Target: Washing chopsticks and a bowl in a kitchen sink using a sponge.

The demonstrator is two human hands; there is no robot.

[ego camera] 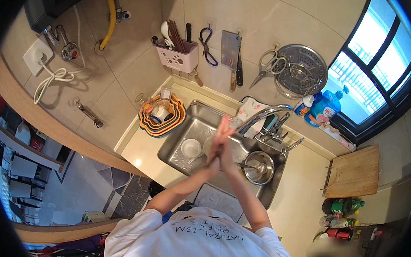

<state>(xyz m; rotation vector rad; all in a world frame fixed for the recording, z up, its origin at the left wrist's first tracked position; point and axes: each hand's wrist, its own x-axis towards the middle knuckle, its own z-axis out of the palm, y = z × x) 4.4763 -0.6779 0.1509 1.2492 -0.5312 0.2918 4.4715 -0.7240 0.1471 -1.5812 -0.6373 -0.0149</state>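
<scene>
My left hand (pixel 215 148) and my right hand (pixel 227 147) are pressed palm to palm above the stainless steel sink (pixel 205 123), blurred by motion, and I see nothing held between them. Behind them lies part of a pale bowl, mostly hidden. A white bowl (pixel 191 148) sits in the left basin, with a white spoon (pixel 192 160) beside it. To the right of my hands stands a steel bowl (pixel 258 167) with a utensil in it. The curved chrome faucet (pixel 263 114) arches over the sink just beyond my fingertips.
Stacked orange and green baskets (pixel 161 127) hold glasses left of the sink. A cloth (pixel 254 112) lies behind the faucet. A cleaver (pixel 230 48), scissors (pixel 266 65) and a steamer rack (pixel 300 70) hang on the wall. Bottles (pixel 324 111) and a wooden cutting board (pixel 356 171) stand right.
</scene>
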